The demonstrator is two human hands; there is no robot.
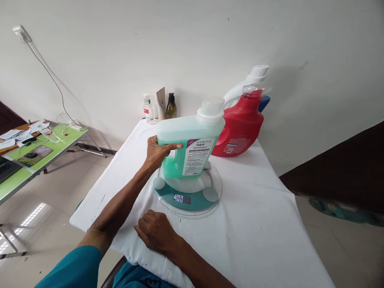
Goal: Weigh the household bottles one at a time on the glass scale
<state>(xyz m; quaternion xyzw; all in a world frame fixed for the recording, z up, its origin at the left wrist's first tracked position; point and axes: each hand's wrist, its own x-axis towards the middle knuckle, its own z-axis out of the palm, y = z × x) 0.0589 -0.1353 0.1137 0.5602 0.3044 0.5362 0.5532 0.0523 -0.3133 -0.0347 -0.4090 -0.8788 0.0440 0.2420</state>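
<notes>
My left hand (160, 152) is wrapped round the handle of a jug of green liquid (171, 166), its thumb lying across the side. The jug has a white cap and a white label with purple print. It is over a round glass scale (177, 202), and I cannot tell whether its base touches the glass. The lit display near the scale's front edge seems to read 0.0. Curled into a fist, my right hand (157, 232) rests on the white cloth in front of the scale, with nothing visible in it.
A red detergent bottle (243, 124) stands behind the jug, partly covering a white bottle (237, 94). By the wall are a small clear bottle (147, 108), a beige tube (161, 104) and a dark pump bottle (171, 107). A green table (64, 140) stands left.
</notes>
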